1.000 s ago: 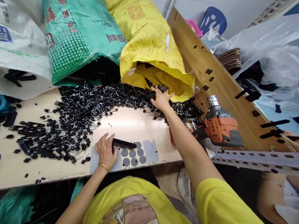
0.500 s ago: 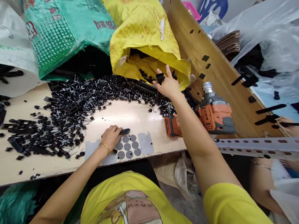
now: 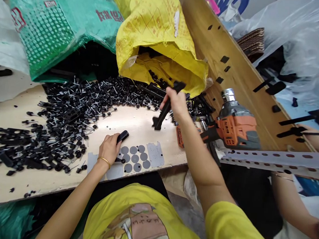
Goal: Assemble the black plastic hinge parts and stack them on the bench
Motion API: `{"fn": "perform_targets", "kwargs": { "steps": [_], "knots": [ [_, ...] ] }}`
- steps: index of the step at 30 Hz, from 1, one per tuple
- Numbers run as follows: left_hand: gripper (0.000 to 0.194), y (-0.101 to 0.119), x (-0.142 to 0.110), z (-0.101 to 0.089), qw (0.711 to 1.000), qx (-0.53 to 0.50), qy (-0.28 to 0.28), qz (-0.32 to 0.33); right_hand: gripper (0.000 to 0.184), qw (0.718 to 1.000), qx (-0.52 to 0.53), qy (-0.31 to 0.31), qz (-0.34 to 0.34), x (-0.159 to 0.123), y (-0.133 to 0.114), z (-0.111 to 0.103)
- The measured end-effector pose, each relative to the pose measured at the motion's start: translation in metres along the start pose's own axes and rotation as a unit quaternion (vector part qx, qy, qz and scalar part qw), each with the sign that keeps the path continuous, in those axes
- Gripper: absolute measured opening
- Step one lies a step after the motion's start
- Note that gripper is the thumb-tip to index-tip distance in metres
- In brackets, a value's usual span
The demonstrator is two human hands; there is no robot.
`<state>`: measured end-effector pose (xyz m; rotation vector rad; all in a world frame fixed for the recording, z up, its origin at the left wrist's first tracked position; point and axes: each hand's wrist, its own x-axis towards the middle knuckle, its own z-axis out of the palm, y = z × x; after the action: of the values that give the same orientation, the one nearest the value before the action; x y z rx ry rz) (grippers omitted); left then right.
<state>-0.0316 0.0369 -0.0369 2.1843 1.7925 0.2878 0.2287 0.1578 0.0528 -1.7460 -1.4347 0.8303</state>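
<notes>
My right hand (image 3: 177,105) is closed around a long black plastic bar (image 3: 163,115) with wider ends, held at a slant in front of the yellow sack (image 3: 164,27). On the near part of the table, my left hand (image 3: 109,149) grips a short black plastic strip (image 3: 123,136) with a rounded end. Another slim black piece (image 3: 119,160) pokes out beneath its fingers. Grey round discs (image 3: 136,158) lie in rows beside that hand. Behind both hands spreads a heap of small black parts with metal pins (image 3: 77,104).
An orange cordless power tool (image 3: 235,125) rests right of my right forearm, near a wooden board (image 3: 218,69). A green sack (image 3: 65,29) gapes at the back left. A perforated white rail (image 3: 269,157) runs to the right, where another person's arm (image 3: 291,201) shows.
My right hand has drawn back from the yellow sack's mouth and turned, now gripping the long black bar. My left hand has shifted slightly left, its strip tilted up more.
</notes>
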Motion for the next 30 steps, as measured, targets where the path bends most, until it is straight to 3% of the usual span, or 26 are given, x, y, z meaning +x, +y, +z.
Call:
{"fn": "perform_targets", "kwargs": {
  "steps": [2, 6, 9, 12, 14, 16, 18, 20, 23, 27, 30],
  "knots": [
    [0.03, 0.004, -0.002, 0.001, 1.0, 0.015, -0.016, 0.001, 0.061, 0.998, 0.019, -0.053, 0.033, -0.022, 0.011, 0.026],
    [0.035, 0.011, 0.001, 0.007, 0.998, 0.045, -0.043, 0.013, 0.05, 0.987, -0.117, -0.097, 0.044, -0.051, 0.036, 0.072],
    [0.037, 0.011, 0.005, 0.01, 0.999, 0.02, -0.042, 0.016, 0.038, 0.975, -0.203, -0.087, 0.035, -0.073, 0.052, 0.077],
    [0.035, 0.01, 0.007, 0.01, 0.998, -0.065, -0.017, 0.013, 0.024, 0.965, -0.231, -0.123, 0.034, -0.098, 0.062, 0.068],
    [0.035, 0.013, 0.006, 0.007, 0.991, -0.135, -0.02, -0.002, 0.018, 0.976, -0.143, -0.148, 0.064, -0.112, 0.063, 0.066],
    [0.038, 0.02, 0.003, 0.003, 0.978, -0.202, -0.049, -0.025, 0.02, 0.982, 0.045, -0.128, 0.131, -0.121, 0.057, 0.07],
    [0.039, 0.03, -0.002, 0.001, 0.965, -0.247, -0.076, -0.04, 0.023, 0.947, 0.24, -0.084, 0.195, -0.125, 0.046, 0.078],
    [0.035, 0.041, -0.008, -0.001, 0.961, -0.261, -0.085, -0.042, 0.025, 0.906, 0.356, -0.06, 0.221, -0.127, 0.032, 0.088],
    [0.028, 0.054, -0.016, -0.002, 0.964, -0.249, -0.071, -0.051, 0.026, 0.883, 0.407, -0.064, 0.224, -0.13, 0.018, 0.096],
    [0.028, 0.064, -0.028, 0.0, 0.974, -0.215, -0.053, -0.041, 0.034, 0.869, 0.429, -0.075, 0.235, -0.134, 0.015, 0.091],
    [0.026, 0.073, -0.047, 0.009, 0.972, -0.206, -0.111, 0.006, 0.038, 0.868, 0.423, -0.101, 0.238, -0.138, 0.014, 0.084]
  ]
}}
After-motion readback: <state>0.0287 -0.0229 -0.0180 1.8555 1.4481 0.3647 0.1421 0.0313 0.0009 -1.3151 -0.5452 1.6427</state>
